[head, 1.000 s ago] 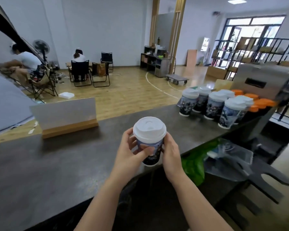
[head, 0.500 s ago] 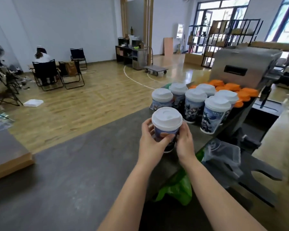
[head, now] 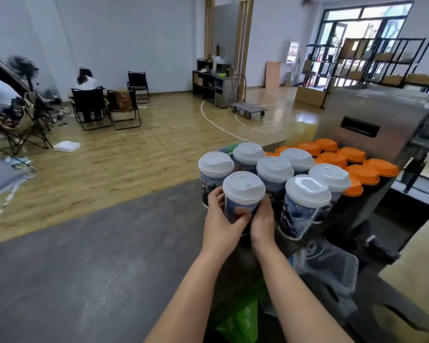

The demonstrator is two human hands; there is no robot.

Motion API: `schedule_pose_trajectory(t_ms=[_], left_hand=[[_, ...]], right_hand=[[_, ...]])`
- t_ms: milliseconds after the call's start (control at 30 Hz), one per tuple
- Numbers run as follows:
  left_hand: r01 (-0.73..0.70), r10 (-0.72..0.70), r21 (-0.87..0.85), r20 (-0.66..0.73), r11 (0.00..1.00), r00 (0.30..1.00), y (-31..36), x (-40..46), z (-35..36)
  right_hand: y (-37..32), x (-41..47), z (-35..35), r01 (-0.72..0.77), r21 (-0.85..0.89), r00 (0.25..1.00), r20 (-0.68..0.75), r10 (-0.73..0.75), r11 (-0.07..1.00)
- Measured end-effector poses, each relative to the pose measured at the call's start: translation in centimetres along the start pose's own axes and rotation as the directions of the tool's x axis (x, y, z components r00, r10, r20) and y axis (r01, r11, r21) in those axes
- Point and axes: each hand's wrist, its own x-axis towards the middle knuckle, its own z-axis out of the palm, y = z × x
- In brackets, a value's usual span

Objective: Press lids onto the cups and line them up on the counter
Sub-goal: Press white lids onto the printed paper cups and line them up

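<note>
A printed paper cup with a white lid (head: 243, 191) is held between both hands at the near left corner of a cluster of several lidded cups (head: 275, 169) on the dark grey counter (head: 97, 256). My left hand (head: 221, 219) wraps round the cup's left side, with the thumb across its front. My right hand (head: 261, 220) grips its right side. The cup's base is hidden behind my hands. Another lidded cup (head: 305, 206) stands just to the right, close to my right hand.
Several orange lids (head: 339, 159) lie behind the cups, next to a steel machine (head: 382, 120). A green bag (head: 240, 320) and a clear plastic container (head: 332, 268) sit below the counter's near edge. People sit on chairs (head: 89, 107) far back across the wooden floor.
Both hands have carried the lidded cup to the right and away from me, from the counter's middle to the near left corner of the cup cluster.
</note>
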Motion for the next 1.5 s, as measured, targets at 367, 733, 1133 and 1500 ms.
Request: schedule_pose_trajectory(t_ms=[367,733,1133,1500], left_hand=[[0.006,0.000,0.069,-0.087,0.998,0.996,-0.5,-0.1,1.6],[0.156,-0.144,0.016,-0.309,0.988,0.940,-1.1,-4.9,-3.6],[0.232,-0.276,-0.165,-0.738,0.959,0.615,2.8,-20.3,-21.2],[0.146,-0.153,-0.087,-0.831,0.985,0.535,7.9,-36.5,-43.9]], right_hand=[[0.2,1.2,-0.8,-0.091,0.090,0.991,0.111,0.080,0.992],[-0.2,-7.4,-2.9,-0.155,0.196,0.986,-0.029,0.164,0.968],[-4.2,-20.3,6.7,-0.280,0.154,0.877,0.442,0.187,0.948],[-9.9,-43.3,23.5,-0.324,0.217,0.756,0.645,0.114,0.921]])
